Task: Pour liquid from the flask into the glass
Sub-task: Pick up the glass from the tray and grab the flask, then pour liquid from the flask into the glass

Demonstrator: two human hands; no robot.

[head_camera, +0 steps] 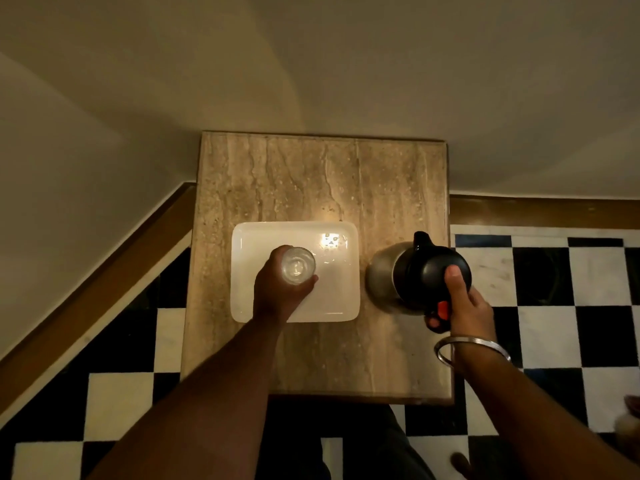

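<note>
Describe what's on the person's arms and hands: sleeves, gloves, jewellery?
Both forearms are bare in view, no sleeves showing. Left hand and right hand are ungloved. The right wrist carries a plain, thin silver metal bangle, hanging loose. No rings or watch visible.

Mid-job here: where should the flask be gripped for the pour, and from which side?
Grip the flask by its black handle at the near end, coming from the person's side, as the right hand does now. The spout points away from the handle, so this grip lets it tip toward the glass in the left hand.
</note>
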